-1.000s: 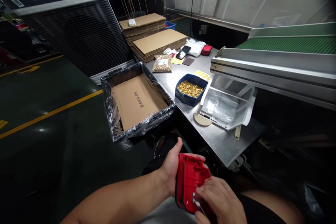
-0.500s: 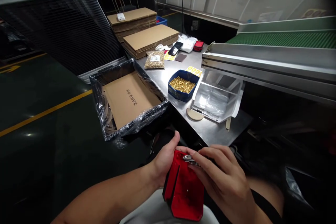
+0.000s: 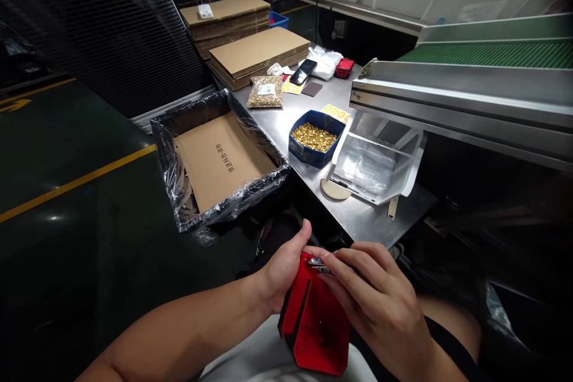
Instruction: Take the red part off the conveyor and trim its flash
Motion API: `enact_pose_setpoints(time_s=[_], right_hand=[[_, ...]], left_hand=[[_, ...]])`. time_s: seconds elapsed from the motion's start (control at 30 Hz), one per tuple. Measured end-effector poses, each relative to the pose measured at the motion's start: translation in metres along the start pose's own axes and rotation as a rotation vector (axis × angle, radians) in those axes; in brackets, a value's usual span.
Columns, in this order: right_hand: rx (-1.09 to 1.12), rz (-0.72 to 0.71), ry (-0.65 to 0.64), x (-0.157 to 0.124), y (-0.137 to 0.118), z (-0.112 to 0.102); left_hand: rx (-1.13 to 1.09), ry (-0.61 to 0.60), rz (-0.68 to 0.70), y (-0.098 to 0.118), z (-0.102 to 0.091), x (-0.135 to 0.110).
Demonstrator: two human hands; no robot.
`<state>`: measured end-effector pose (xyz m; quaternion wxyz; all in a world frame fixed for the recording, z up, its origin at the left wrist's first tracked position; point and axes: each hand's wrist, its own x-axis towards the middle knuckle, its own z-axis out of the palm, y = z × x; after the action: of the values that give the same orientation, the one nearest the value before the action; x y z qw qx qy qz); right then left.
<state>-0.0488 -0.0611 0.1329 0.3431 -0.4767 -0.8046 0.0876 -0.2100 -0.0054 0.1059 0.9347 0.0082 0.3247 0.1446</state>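
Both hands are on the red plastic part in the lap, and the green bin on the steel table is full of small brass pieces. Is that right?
Not quite: the head view shows the bin is blue, not green. The rest holds: the left hand and right hand are both on the red plastic part, and the bin on the steel table holds small brass pieces.

Glossy red plastic housing [image 3: 316,325]
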Motion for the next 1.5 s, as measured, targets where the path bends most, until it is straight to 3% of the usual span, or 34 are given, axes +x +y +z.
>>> enact_pose_setpoints(time_s=[0.83, 1.03, 1.1, 1.17, 1.23, 1.27, 1.33, 1.43, 1.5], right_hand=[[-0.094, -0.145, 0.028, -0.007, 0.007, -0.003], [0.112, 0.194, 0.198, -0.026, 0.003, -0.008], [0.151, 0.144, 0.196, -0.031, -0.004, -0.004], [0.148, -0.012, 0.187, -0.035, -0.012, 0.006], [0.139, -0.057, 0.267, -0.039, -0.018, 0.018], [0.144, 0.015, 0.325, -0.040, -0.019, 0.024], [0.235, 0.323, 0.483, -0.039, -0.018, 0.032], [0.615, 0.832, 0.626, -0.027, -0.010, 0.033], [0.825, 1.009, 0.671, -0.017, -0.004, 0.029]], left_hand=[[0.043, -0.058, -0.044, -0.004, -0.003, 0.008], [0.072, 0.078, -0.015, -0.002, -0.003, 0.009], [0.047, 0.100, 0.031, 0.000, -0.001, 0.010], [-0.006, 0.153, 0.057, -0.001, 0.001, 0.011], [-0.066, 0.210, 0.045, -0.005, 0.004, 0.013], [-0.082, 0.235, 0.047, -0.007, 0.004, 0.015], [-0.011, 0.304, 0.174, -0.012, 0.004, 0.016], [0.480, 0.441, 0.653, -0.018, 0.001, 0.010], [0.901, 0.419, 0.947, -0.021, -0.001, 0.001]])
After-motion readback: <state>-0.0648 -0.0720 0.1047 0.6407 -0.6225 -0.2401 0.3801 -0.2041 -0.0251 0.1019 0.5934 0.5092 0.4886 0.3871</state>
